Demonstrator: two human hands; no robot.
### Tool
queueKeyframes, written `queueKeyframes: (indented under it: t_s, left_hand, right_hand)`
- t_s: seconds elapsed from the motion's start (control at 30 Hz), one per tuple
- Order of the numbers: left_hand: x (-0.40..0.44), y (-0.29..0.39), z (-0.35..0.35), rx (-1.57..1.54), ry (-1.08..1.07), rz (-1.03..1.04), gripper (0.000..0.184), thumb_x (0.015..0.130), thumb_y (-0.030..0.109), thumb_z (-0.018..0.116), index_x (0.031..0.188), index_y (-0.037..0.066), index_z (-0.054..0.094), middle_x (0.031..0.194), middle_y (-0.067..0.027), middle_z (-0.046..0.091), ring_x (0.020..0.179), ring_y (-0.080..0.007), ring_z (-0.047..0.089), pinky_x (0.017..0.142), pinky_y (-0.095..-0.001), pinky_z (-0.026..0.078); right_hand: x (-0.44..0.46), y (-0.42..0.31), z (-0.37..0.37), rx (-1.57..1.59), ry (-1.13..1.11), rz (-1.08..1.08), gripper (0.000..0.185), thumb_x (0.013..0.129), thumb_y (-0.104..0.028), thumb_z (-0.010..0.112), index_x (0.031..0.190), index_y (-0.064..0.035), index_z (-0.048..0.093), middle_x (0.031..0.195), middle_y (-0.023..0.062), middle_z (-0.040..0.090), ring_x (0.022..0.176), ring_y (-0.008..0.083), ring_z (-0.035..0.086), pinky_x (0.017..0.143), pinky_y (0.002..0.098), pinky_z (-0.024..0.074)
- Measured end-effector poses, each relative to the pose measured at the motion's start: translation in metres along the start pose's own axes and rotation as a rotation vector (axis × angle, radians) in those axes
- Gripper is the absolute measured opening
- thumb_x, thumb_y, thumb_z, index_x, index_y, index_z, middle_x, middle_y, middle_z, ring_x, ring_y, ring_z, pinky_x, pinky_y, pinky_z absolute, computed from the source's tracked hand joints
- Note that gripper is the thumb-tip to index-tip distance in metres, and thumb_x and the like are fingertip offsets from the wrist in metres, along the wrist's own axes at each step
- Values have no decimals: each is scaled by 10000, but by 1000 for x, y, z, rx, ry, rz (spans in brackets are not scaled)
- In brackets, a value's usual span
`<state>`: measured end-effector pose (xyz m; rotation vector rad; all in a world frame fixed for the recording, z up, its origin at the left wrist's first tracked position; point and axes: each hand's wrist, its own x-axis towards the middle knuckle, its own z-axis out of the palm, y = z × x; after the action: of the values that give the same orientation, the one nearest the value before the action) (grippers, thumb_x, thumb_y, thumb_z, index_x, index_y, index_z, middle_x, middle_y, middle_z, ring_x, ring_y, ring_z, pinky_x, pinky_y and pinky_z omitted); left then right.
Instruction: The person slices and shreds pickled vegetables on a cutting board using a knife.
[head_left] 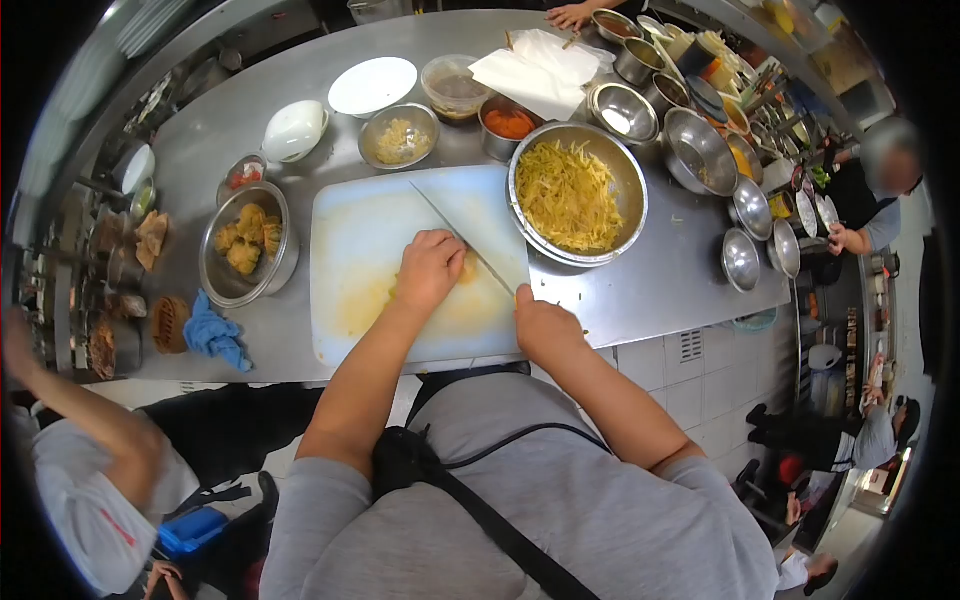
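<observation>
Right hand (548, 325) clasping knife (458, 234); blade beside left hand (432, 268), fingers curled.

In our right hand (548, 328) we grip the knife (450, 224), its blade slanting over the board (345, 220) toward between ten and eleven o'clock. Our left hand (430, 268) rests on the board with fingers bent beside the blade; yellow bits (470, 269) show near them. Around the board's centre we have a big bowl (632, 188) of yellow shreds (560, 200) at two o'clock, a pot (498, 147) of orange food (508, 124) at one, a smaller bowl (375, 128) of pale bits (402, 143) at twelve, a deep bowl (224, 288) of yellow chunks (243, 245) at nine and a blue cloth (215, 335) at eight.
</observation>
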<state>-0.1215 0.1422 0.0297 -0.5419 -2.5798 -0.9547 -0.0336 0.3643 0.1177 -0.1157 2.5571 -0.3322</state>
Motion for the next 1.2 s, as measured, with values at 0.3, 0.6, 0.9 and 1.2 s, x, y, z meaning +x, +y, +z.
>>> queueKeyframes:
  t_s: [0.3, 0.6, 0.9, 1.2]
  left_hand:
    - [0, 0, 3, -46, 56, 24, 81, 864, 79, 784, 942, 63, 772, 1032, -94, 755, 1008, -351, 678, 887, -458, 575]
    - [1, 3, 0, -32, -13, -14, 90, 891, 101, 778, 967, 55, 767, 1023, -116, 751, 1012, -359, 677, 909, -462, 565]
    - [-4, 11, -6, 68, -15, 10, 133, 926, 130, 766, 1042, 66, 764, 1092, -111, 752, 1042, -358, 680, 919, -464, 567]
    - [-5, 5, -4, 4, -6, 9, 85, 925, 101, 759, 994, 52, 754, 1083, -120, 761, 1040, -363, 676, 932, -461, 557]
  right_hand:
    - [7, 8, 25, 56, 3, 36, 247, 1122, -252, 511, 1201, -19, 492, 993, 237, 775, 931, 434, 780, 812, 548, 615]
    - [-2, 6, 19, 82, -54, 57, 160, 1059, -92, 479, 1197, -17, 511, 1079, 256, 776, 1030, 419, 785, 884, 506, 632]
    - [-25, -9, -23, 37, -15, 27, 173, 1055, -91, 495, 1211, -20, 517, 1079, 244, 783, 1035, 411, 789, 875, 497, 638]
    - [-17, -13, -15, 47, -8, 3, 171, 1045, -88, 503, 1199, -18, 530, 1064, 242, 790, 1005, 406, 797, 869, 490, 639]
